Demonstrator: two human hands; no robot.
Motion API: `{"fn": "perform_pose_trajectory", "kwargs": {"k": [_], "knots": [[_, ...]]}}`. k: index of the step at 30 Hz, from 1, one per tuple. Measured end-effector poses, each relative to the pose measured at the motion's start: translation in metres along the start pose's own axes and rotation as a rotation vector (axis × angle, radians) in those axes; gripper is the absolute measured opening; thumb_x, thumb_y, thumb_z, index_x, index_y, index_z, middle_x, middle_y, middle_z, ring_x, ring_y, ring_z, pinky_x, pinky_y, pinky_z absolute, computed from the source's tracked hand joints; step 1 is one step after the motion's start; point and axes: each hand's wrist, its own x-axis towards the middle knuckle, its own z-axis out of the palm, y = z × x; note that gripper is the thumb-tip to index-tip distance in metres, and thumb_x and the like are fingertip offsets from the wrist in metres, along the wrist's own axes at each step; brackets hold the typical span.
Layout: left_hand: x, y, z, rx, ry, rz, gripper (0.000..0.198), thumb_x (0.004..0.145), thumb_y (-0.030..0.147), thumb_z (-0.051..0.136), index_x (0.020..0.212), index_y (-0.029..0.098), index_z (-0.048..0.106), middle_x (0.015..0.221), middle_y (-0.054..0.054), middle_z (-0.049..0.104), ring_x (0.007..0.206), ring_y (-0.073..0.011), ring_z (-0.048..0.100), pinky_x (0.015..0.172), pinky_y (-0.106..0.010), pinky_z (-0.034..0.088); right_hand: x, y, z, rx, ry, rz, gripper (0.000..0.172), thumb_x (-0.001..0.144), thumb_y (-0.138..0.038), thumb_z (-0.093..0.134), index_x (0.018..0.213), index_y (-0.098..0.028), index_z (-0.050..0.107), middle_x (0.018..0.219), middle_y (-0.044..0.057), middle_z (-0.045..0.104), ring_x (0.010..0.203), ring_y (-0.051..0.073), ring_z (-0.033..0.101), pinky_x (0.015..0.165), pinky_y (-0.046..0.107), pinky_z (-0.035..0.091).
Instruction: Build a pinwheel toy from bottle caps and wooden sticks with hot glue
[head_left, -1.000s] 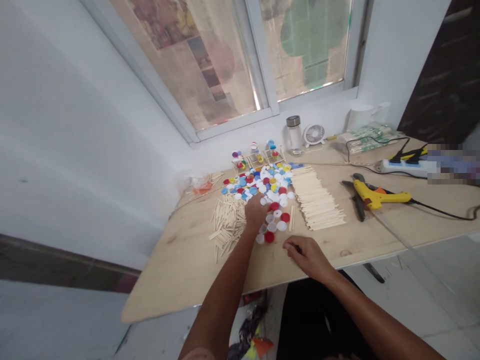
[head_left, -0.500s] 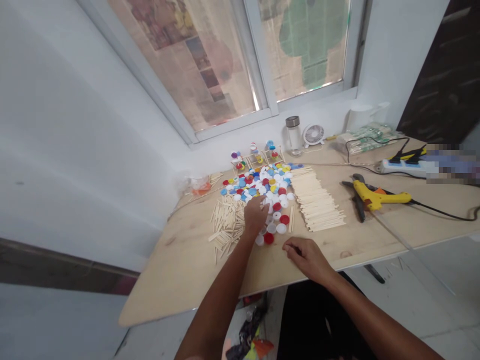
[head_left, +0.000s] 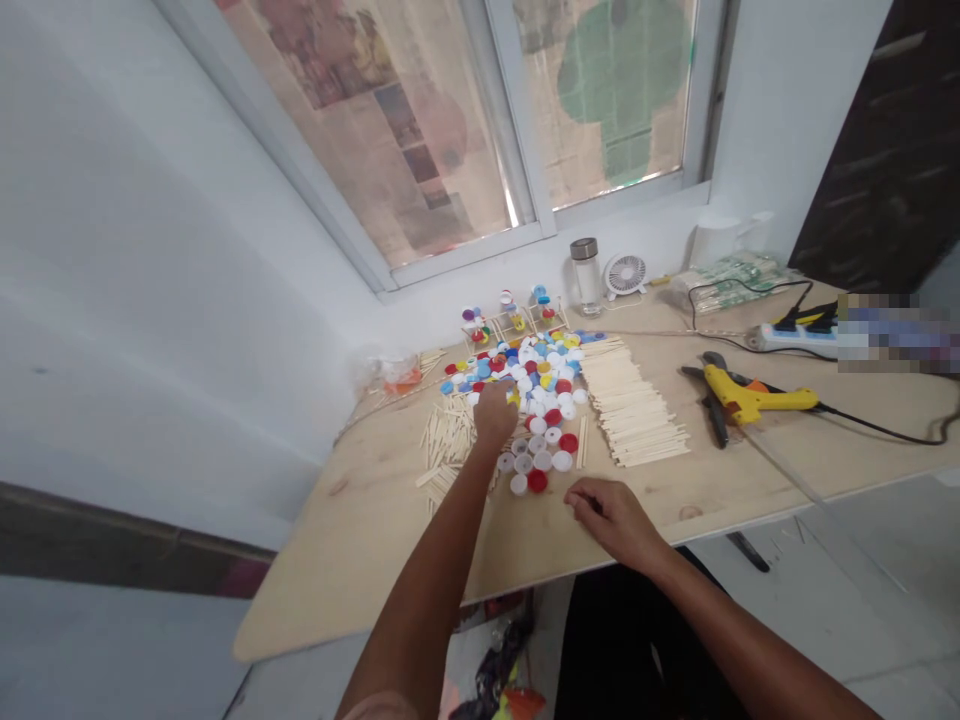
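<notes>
My left hand (head_left: 495, 412) reaches over the heap of plastic bottle caps (head_left: 551, 358), which are white, blue, red and yellow. Its fingers point down and are mostly hidden behind the back of the hand, beside a yellow cap (head_left: 514, 398). Whether they grip a cap cannot be made out. Closer to me, white and clear caps lie with a red cap (head_left: 537, 481). My right hand (head_left: 609, 515) rests near the table's front edge, fingers curled in, with nothing visible in it. Loose short wooden sticks (head_left: 447, 432) lie left of the caps.
Longer sticks lie in a neat row (head_left: 636, 405) on the right. Beyond them are a yellow glue gun (head_left: 757, 398) with a cord and a power strip (head_left: 796, 340). Small stick-and-cap models (head_left: 511, 312), a glass bottle (head_left: 586, 280) and a white fan (head_left: 625, 275) stand along the wall.
My left hand has moved left and slightly away from me over the caps, uncovering several white and clear ones. My right hand has stayed in place.
</notes>
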Motion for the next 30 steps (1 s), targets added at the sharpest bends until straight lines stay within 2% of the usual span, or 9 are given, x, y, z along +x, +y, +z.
{"fn": "perform_pose_trajectory", "kwargs": {"k": [6,12,21,26,30], "knots": [[0.001,0.002,0.002,0.047,-0.016,0.043,0.043,0.076,0.007,0.047,0.115,0.023,0.057,0.114,-0.008,0.059,0.106,-0.0214,0.056,0.086,-0.031,0.047,0.0,0.0,-0.001,-0.003,-0.001,0.004,0.024,0.087,-0.027,0.046,0.071,-0.018,0.06,0.058,-0.002,0.053,0.055,0.012,0.047,0.054,0.023,0.031],[0.007,0.005,0.002,0.126,-0.044,0.076,0.032,0.078,0.008,0.046,0.102,0.023,0.063,0.104,-0.01,0.06,0.098,-0.0239,0.058,0.081,-0.034,0.046,0.0,0.0,-0.001,-0.003,-0.001,0.001,0.025,0.089,-0.029,0.045,0.072,-0.018,0.06,0.062,0.0,0.058,0.058,0.012,0.051,0.056,0.023,0.033],[0.012,0.006,0.001,0.162,-0.085,0.185,0.023,0.082,0.014,0.046,0.086,0.021,0.067,0.091,-0.011,0.065,0.098,-0.0264,0.057,0.083,-0.036,0.041,0.001,0.003,0.001,-0.006,0.005,-0.005,0.026,0.089,-0.029,0.045,0.071,-0.017,0.06,0.06,-0.001,0.057,0.057,0.012,0.049,0.054,0.022,0.032],[0.011,0.004,-0.004,0.134,-0.046,0.174,0.026,0.079,0.01,0.046,0.084,0.022,0.069,0.089,-0.01,0.068,0.097,-0.0263,0.058,0.085,-0.036,0.041,0.001,0.001,-0.001,-0.006,0.003,-0.002,0.026,0.089,-0.03,0.045,0.072,-0.017,0.06,0.059,-0.001,0.054,0.056,0.012,0.047,0.053,0.022,0.03],[0.0,-0.001,-0.018,0.075,0.031,0.123,0.027,0.081,0.012,0.044,0.086,0.021,0.069,0.092,-0.01,0.069,0.098,-0.0261,0.058,0.088,-0.037,0.042,0.001,0.001,-0.002,-0.005,-0.003,-0.003,0.027,0.089,-0.03,0.045,0.07,-0.018,0.059,0.059,-0.001,0.054,0.056,0.012,0.047,0.054,0.023,0.031]]}}
